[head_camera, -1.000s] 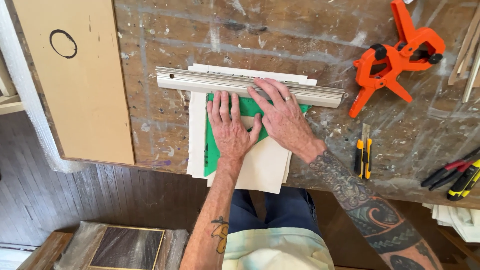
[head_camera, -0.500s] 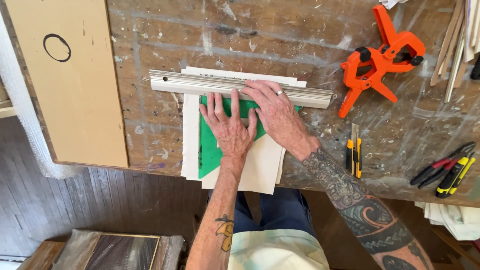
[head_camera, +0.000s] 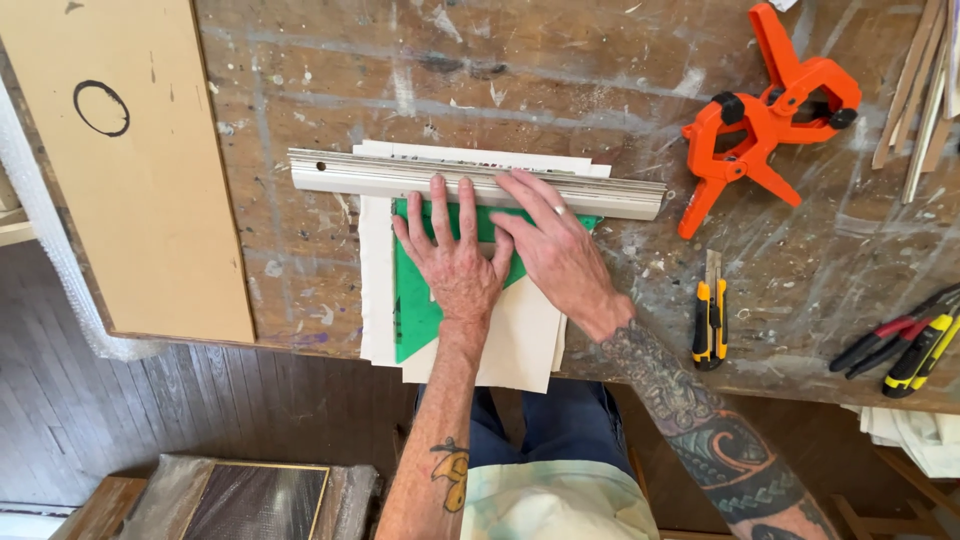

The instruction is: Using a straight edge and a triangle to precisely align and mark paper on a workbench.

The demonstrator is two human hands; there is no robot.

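My left hand (head_camera: 455, 262) lies flat, fingers spread, on a green plastic triangle (head_camera: 415, 305) that rests on cream paper sheets (head_camera: 378, 290) at the bench's near edge. Its fingertips reach a long grey metal straightedge (head_camera: 370, 175) lying across the top of the sheets. My right hand (head_camera: 555, 250) presses flat beside it, fingers angled up-left onto the straightedge and the triangle's upper edge. Neither hand grips anything.
A tan board with a drawn circle (head_camera: 150, 160) covers the bench's left side. Orange spring clamps (head_camera: 770, 115) sit upper right, a yellow utility knife (head_camera: 709, 318) to the right of my arm, pliers and a screwdriver (head_camera: 905, 345) far right, and wood strips (head_camera: 920, 90) at the top right corner.
Both hands stay pressed on the triangle and straightedge. The view has drifted slightly, so everything sits a little lower and to the left in frame.
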